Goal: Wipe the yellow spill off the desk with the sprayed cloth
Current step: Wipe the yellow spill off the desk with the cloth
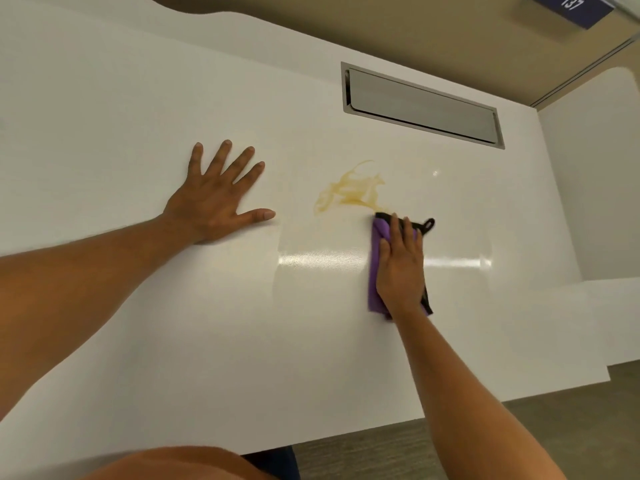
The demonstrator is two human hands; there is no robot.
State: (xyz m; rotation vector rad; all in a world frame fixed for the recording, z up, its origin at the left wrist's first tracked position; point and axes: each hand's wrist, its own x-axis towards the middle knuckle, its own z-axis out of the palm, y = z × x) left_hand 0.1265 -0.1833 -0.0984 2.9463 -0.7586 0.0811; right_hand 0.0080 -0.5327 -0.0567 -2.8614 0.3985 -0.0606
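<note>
1. Cloth (pixel 375 268), purple with a black edge and a small hanging loop, lies folded flat on the white desk (pixel 138 98); its far corner touches the near tail of the yellow spill (pixel 349 190).
2. The right hand (pixel 401 268) presses it down with an open palm and straight fingers, pinning rather than gripping it. The left hand (pixel 218 199) is spread flat on the desk, well to the left of the spill, holding nothing.
3. Handling, as I judge it: the cloth is soft, light and limp, so it will bunch if pushed from one corner. Pressure through the whole palm over its middle should keep it flat. Being damp, it should glide on this glossy top.
4. The spill looks like a thin, smeared film, still largely unwiped, lying just beyond the cloth.
5. Room: the desk is bare on all sides of the spill. A recessed metal cable tray (pixel 422 105) sits beyond it, near enough that long forward strokes could push liquid into its slot. The desk's right edge is further off.
</note>
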